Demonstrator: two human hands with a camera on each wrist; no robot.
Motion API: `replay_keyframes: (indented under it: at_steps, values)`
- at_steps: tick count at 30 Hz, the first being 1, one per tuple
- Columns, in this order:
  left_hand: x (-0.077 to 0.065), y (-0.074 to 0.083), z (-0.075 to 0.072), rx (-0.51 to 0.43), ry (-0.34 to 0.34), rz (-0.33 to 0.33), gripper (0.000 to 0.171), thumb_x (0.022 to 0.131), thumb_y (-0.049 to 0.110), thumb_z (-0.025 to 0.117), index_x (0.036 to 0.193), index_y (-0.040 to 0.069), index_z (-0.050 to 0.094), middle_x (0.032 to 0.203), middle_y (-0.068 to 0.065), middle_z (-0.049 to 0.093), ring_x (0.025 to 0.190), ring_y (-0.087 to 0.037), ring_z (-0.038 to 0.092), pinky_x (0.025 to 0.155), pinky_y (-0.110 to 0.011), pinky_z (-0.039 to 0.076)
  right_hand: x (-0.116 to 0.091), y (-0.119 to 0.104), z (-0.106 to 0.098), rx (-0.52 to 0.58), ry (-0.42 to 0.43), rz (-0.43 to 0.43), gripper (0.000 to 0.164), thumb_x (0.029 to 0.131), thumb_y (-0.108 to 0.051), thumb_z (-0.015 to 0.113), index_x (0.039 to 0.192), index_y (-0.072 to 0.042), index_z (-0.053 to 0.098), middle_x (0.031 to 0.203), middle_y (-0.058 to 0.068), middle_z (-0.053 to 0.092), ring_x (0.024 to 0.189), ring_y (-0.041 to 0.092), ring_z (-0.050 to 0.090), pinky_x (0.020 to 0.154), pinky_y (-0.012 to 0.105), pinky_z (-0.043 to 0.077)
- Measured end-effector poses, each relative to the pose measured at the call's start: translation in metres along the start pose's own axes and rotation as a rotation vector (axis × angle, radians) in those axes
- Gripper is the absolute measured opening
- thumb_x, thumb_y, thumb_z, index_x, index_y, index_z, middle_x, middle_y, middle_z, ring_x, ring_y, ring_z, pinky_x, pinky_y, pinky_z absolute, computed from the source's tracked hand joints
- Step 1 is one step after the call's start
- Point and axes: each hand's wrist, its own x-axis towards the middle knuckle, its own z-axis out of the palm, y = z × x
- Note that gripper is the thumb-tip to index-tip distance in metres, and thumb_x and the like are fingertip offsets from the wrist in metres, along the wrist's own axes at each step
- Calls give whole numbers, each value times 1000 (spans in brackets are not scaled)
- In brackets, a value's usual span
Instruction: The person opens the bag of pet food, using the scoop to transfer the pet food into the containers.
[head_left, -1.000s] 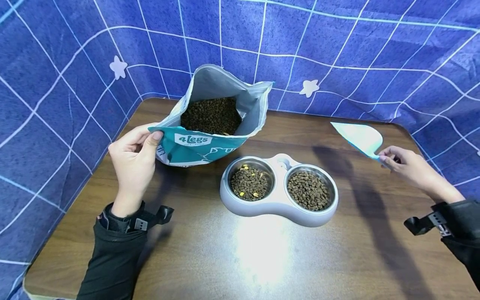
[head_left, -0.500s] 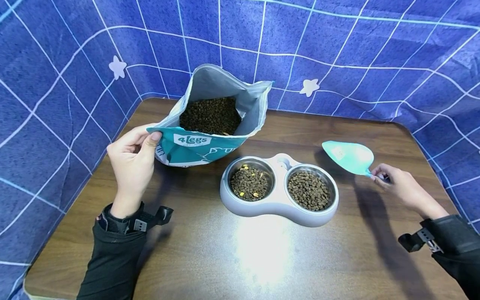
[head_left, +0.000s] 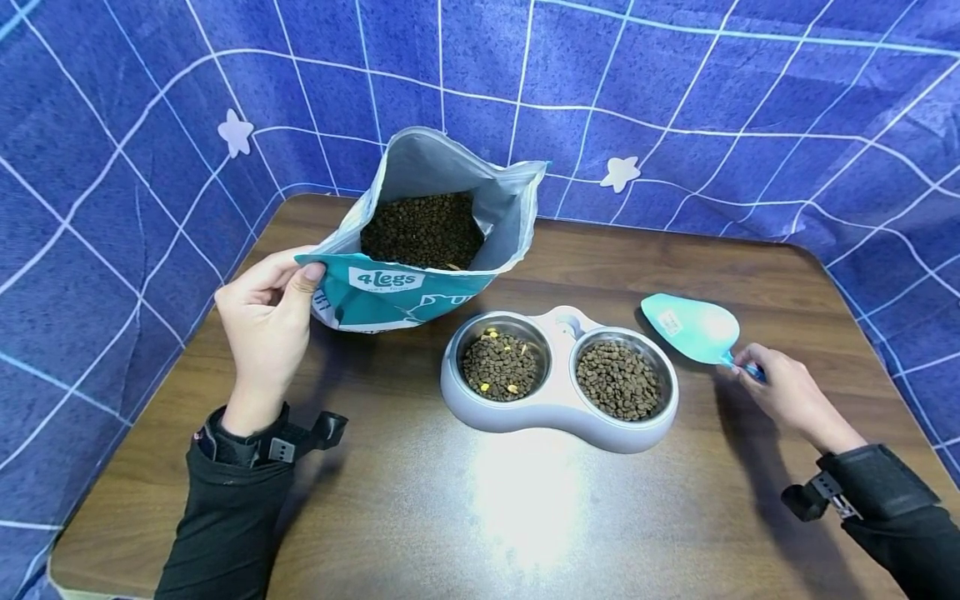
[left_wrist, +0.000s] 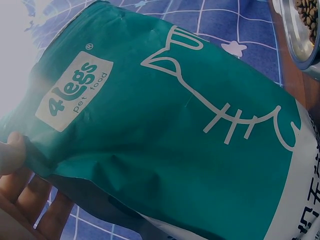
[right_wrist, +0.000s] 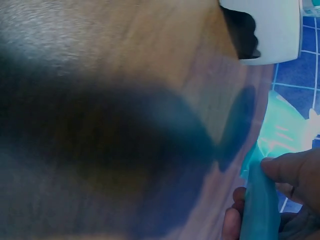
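My left hand [head_left: 266,321] pinches the left front corner of a teal pet food bag [head_left: 390,287] between thumb and fingers. The bag stands with its mouth wide, and brown kibble [head_left: 423,232] shows inside. Out to the right, my right hand [head_left: 783,387] grips the handle of a turquoise scoop [head_left: 690,327]. In the right wrist view the thumb lies along the scoop handle [right_wrist: 261,205] with fingers curled beneath. The scoop is low over the table, bowl pointing left and back, with no kibble showing in it.
A white double feeder [head_left: 558,408] stands mid-table with two steel bowls of kibble; the left bowl [head_left: 501,358] also has yellow bits. The wooden table [head_left: 390,500] ends at a blue grid-patterned cloth [head_left: 675,83] behind and at the sides.
My right hand has brought the scoop down and toward the front left, turning its bowl flatter, nearer the feeder. The left hand and the bag have stayed in place.
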Motion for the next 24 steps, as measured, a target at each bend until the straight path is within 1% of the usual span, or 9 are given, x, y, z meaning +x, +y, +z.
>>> replay_keyframes:
  at_steps: [4, 11, 14, 19, 22, 24]
  values:
    - [0, 1, 0, -1, 0, 1, 21, 81, 7, 74, 93, -10, 71, 82, -6, 71, 70, -8, 62, 61, -17, 44, 0, 3, 6, 5, 36, 16, 7, 82, 5, 65, 85, 1, 59, 71, 6, 55, 65, 22, 48, 59, 43, 37]
    - [1, 1, -1, 37, -3, 2, 20, 82, 7, 73, 93, -9, 71, 81, -4, 71, 66, -8, 60, 58, -17, 40, 1, 4, 16, 15, 90, 23, 7, 82, 6, 65, 83, 3, 58, 74, 16, 56, 69, 33, 52, 61, 50, 37]
    - [1, 2, 0, 41, -4, 3, 19, 82, 7, 73, 93, -8, 71, 81, -4, 71, 67, -8, 60, 59, -17, 42, 1, 4, 20, 13, 93, 26, 7, 83, 5, 65, 84, 3, 59, 75, 18, 57, 71, 35, 53, 62, 51, 38]
    - [1, 2, 0, 26, -7, 1, 18, 82, 5, 73, 93, -9, 71, 82, -4, 71, 69, -8, 62, 62, -17, 45, 0, 4, 26, 21, 90, 36, 6, 84, 4, 65, 85, 3, 59, 76, 18, 58, 72, 34, 52, 62, 49, 37]
    - [1, 2, 0, 31, -7, 3, 18, 82, 5, 73, 93, -9, 71, 82, -4, 71, 69, -7, 62, 62, -17, 45, -1, 3, 30, 31, 91, 45, 6, 84, 3, 64, 85, 3, 59, 78, 20, 58, 74, 36, 53, 63, 51, 37]
    - [1, 3, 0, 52, -6, 4, 17, 83, 5, 73, 93, -8, 72, 81, -3, 71, 67, -7, 60, 60, -17, 42, -1, 3, 31, 36, 100, 48, 6, 84, 3, 65, 84, 2, 59, 80, 21, 59, 76, 38, 54, 64, 54, 37]
